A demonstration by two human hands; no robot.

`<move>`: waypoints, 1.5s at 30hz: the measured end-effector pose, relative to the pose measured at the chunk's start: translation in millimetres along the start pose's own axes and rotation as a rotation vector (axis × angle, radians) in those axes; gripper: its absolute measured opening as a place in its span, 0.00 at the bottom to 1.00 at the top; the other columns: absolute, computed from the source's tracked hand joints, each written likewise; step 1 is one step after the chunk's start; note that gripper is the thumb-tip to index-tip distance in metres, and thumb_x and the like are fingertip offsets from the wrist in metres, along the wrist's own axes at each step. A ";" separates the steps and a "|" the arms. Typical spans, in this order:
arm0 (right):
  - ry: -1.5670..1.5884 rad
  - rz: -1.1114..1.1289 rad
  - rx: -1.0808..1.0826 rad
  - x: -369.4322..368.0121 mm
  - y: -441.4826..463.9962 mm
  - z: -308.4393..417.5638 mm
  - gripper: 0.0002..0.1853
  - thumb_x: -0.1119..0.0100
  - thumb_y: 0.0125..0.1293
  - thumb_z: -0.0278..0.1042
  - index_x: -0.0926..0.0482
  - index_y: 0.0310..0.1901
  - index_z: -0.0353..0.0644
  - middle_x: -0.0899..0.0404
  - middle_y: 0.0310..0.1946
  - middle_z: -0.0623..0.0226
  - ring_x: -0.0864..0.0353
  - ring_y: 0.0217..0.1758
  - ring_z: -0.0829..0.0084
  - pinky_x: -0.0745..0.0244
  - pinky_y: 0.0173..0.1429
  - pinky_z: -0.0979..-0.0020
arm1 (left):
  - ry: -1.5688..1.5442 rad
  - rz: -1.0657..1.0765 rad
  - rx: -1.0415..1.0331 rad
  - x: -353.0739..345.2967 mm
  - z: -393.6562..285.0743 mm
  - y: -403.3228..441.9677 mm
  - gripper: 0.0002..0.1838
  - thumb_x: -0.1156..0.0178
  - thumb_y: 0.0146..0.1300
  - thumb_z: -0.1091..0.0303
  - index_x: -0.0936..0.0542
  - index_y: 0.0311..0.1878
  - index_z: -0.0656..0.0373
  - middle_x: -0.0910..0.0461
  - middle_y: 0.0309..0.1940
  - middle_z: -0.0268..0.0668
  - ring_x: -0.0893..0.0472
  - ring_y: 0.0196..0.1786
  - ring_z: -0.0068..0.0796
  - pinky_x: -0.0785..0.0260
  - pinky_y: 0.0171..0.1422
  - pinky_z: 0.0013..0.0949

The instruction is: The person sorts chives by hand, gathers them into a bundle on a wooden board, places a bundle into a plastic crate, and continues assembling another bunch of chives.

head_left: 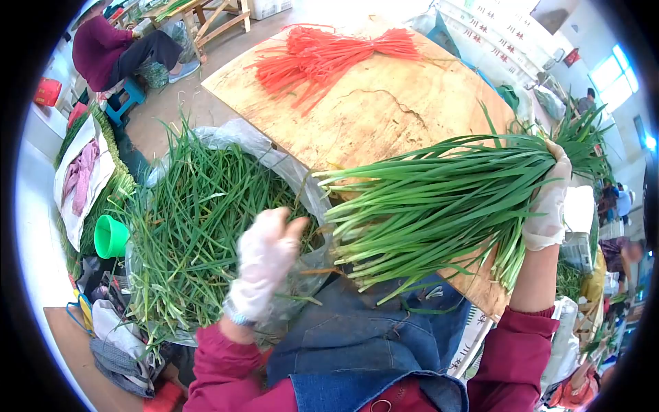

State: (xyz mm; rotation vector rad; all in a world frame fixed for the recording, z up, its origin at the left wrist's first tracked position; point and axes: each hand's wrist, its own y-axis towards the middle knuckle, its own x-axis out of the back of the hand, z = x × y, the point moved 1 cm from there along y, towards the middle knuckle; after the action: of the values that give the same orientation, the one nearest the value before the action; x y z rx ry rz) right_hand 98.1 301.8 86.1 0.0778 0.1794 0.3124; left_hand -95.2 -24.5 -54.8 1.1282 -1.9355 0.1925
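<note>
A thick bunch of green garlic chives lies across the board's near edge, its pale cut ends fanned out to the left. My right hand, in a thin clear glove, wraps round the leafy end. My left hand, also gloved, hovers between the bunch and a large plastic bag piled with loose green leaves. Its fingers are blurred, and nothing can be made out in them.
Red ties lie bundled on the wooden board. Left stand a green cup and yellow-handled scissors. White printed boxes are stacked behind. A person sits on a blue stool at upper left.
</note>
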 end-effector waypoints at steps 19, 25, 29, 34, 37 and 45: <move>0.027 -0.146 -0.014 -4.9 1.1 17.5 0.11 0.51 0.61 0.34 0.23 0.31 0.36 0.20 0.24 0.62 0.22 0.23 0.68 0.25 0.29 0.72 | 0.233 -0.064 -0.410 -38.2 -57.5 47.8 0.10 0.41 0.53 0.74 0.22 0.40 0.57 0.24 0.33 0.38 0.20 0.31 0.39 0.27 0.33 0.34; 0.118 -0.110 -0.016 -2.8 -0.8 22.4 0.10 0.49 0.61 0.36 0.23 0.29 0.38 0.21 0.22 0.64 0.23 0.21 0.70 0.25 0.27 0.71 | -0.099 -0.005 -0.268 -42.4 -46.2 48.6 0.06 0.38 0.52 0.73 0.21 0.35 0.57 0.24 0.33 0.37 0.21 0.35 0.39 0.28 0.34 0.35; 0.176 -0.046 -0.027 -4.9 0.2 20.8 0.10 0.47 0.60 0.35 0.23 0.28 0.39 0.21 0.21 0.65 0.23 0.21 0.70 0.24 0.27 0.72 | -0.421 -0.193 -0.208 -13.8 -29.8 27.3 0.04 0.39 0.51 0.77 0.23 0.32 0.61 0.23 0.31 0.42 0.22 0.30 0.41 0.29 0.34 0.36; 0.160 0.014 -0.040 9.8 17.8 13.6 0.10 0.48 0.62 0.38 0.23 0.30 0.41 0.20 0.24 0.65 0.20 0.25 0.69 0.22 0.32 0.71 | 0.173 -0.355 -0.030 49.0 56.2 -18.1 0.02 0.42 0.57 0.76 0.24 0.31 0.59 0.25 0.27 0.41 0.23 0.24 0.36 0.30 0.25 0.32; 0.193 0.004 -0.061 13.6 21.5 9.2 0.09 0.48 0.61 0.37 0.23 0.31 0.41 0.20 0.24 0.64 0.20 0.25 0.68 0.22 0.32 0.71 | 0.852 -0.087 0.247 85.1 111.4 -41.4 0.06 0.41 0.58 0.72 0.24 0.37 0.62 0.24 0.39 0.44 0.20 0.28 0.37 0.25 0.29 0.33; 0.253 -0.016 0.007 12.8 15.8 11.1 0.09 0.46 0.60 0.37 0.23 0.38 0.42 0.20 0.25 0.65 0.21 0.25 0.67 0.22 0.32 0.68 | -0.191 -0.058 -0.118 13.6 -23.1 5.0 0.07 0.43 0.56 0.80 0.20 0.39 0.64 0.22 0.39 0.44 0.20 0.39 0.39 0.28 0.42 0.33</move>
State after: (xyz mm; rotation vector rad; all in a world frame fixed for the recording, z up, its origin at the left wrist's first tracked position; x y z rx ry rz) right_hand 107.5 320.2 96.5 0.0431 0.4320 0.3055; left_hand -88.1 -18.4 -29.2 1.1569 -2.0485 -0.0620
